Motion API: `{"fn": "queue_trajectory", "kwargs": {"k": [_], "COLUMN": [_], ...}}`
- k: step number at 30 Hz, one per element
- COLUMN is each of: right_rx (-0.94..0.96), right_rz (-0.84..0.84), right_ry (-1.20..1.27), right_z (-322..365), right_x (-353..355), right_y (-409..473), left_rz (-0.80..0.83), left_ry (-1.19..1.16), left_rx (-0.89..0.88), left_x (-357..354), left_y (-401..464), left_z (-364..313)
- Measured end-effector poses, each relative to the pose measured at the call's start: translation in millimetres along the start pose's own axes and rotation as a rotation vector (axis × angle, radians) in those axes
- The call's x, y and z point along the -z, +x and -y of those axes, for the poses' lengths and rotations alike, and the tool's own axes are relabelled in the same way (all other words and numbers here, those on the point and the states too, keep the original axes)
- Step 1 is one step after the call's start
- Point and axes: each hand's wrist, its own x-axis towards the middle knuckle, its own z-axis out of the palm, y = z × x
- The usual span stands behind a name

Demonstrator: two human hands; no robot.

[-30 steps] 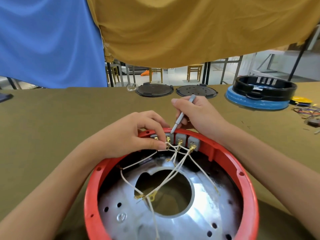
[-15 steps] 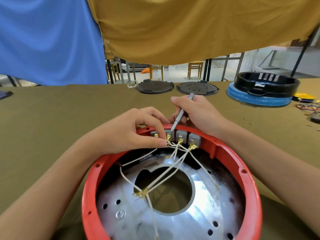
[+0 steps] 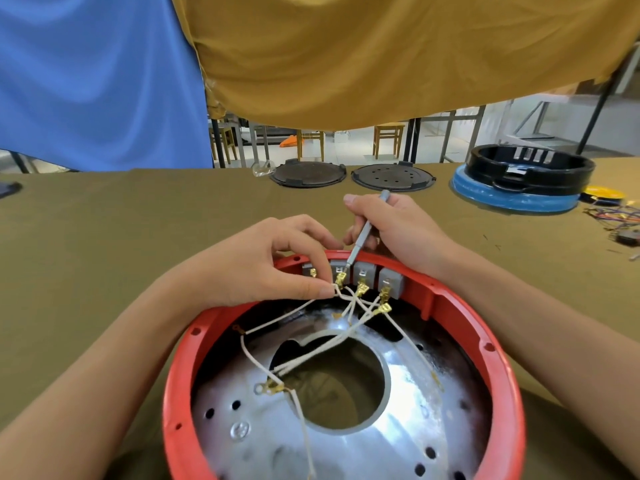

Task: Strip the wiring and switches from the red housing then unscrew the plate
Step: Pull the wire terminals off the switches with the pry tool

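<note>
At far rim of red housing (image 3: 498, 355), switches (image 3: 363, 271) in row. Left hand (image 3: 263, 261) pinches white wire (image 3: 304, 304) at brass terminal (image 3: 340, 279); right hand (image 3: 398, 226) grips screwdriver (image 3: 363, 233), shaft slanting down onto same terminal.

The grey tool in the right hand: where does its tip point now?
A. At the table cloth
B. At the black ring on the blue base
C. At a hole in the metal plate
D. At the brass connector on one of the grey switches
D: the grey tool, gripped by the right hand, slants down to a brass connector on the grey switches, where the left hand pinches a white wire.
</note>
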Motion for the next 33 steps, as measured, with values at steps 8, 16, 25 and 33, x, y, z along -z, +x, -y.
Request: {"fn": "queue_trajectory", "kwargs": {"k": [8,16,25,33], "right_rx": [0.030,0.009,0.044,0.063], "right_rz": [-0.022,-0.036,-0.017,0.019], "right_ry": [-0.012,0.039,-0.005,-0.037], "right_z": [5.4,5.4,6.4,7.1], "right_x": [-1.8,-2.3,-3.6,0.6], "right_y": [-4.9,-6.8,-10.6,-13.7], "left_rz": [-0.021,-0.072,-0.154,-0.219], "left_ry": [0.000,0.067,0.338,0.238], "left_rx": [0.004,0.006,0.040,0.108], "left_x": [-0.5,-0.1,9.0,6.8], "left_y": [-0.1,-2.0,-14.5,-18.3], "left_z": [0.2,0.1,-11.3,-11.3]}}
